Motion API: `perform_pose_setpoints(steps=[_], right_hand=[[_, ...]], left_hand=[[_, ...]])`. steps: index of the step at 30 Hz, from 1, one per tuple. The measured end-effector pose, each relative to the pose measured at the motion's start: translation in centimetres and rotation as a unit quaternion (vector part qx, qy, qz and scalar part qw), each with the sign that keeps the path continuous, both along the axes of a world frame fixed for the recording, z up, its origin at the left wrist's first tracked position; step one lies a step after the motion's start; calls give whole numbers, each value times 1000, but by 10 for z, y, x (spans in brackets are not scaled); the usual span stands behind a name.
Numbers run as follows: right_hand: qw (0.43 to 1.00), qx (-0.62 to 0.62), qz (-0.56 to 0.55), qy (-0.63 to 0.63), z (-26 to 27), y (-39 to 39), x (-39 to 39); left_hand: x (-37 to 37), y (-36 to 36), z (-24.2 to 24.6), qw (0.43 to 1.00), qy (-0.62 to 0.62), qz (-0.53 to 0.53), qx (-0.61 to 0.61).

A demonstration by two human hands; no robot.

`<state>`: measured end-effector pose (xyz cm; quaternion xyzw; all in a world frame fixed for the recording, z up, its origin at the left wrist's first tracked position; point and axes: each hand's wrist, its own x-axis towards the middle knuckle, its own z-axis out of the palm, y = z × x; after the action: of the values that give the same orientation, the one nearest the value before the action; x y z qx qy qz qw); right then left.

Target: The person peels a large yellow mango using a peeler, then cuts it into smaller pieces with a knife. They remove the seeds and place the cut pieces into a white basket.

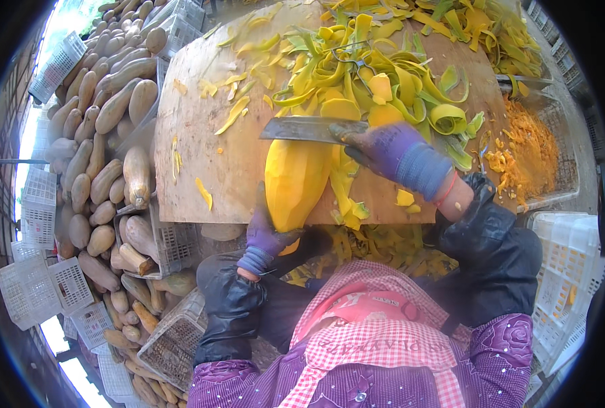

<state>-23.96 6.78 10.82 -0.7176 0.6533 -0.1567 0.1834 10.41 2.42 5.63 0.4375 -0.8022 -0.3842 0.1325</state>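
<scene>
A peeled yellow squash [298,183] lies on the wooden board [221,173], its near end reaching the front edge. My left hand [269,234], in a purple glove, grips that near end from the left and below. In my purple-gloved right hand [384,148] is a wide-bladed knife [307,129], its blade lying across the far end of the squash. Whether the blade has cut in, I cannot tell. Squash peel strips [346,188] lie just right of the squash. A wire peeler [358,61] rests on the heaped peel beyond the knife.
Unpeeled squashes [119,104] are piled along the left among plastic crates [172,242]. To the right, orange squash pulp [529,148] fills part of a shallow tray [570,153]. A white crate [562,275] stands by my right knee. More peelings [374,250] lie below the board.
</scene>
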Motion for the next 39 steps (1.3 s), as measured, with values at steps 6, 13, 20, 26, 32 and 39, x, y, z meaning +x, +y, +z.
perform_pose_setpoints(steps=[6,13,20,26,32,39], right_hand=[[998,37,13,58,16,-56,2],[959,-51,-159,-229,17,-15,6],[972,-79,-122,-185,17,11,29],[998,22,-5,-59,-2,-26,48],[987,78,-79,-115,5,-46,54],[984,-33,144,100,26,17,73]], left_hand=[[-9,4,16,993,-113,-27,-30],[0,-12,20,946,151,60,281],[4,3,24,784,314,165,509],[20,24,13,718,351,195,569],[24,30,7,735,363,181,544],[19,26,16,735,334,197,556]])
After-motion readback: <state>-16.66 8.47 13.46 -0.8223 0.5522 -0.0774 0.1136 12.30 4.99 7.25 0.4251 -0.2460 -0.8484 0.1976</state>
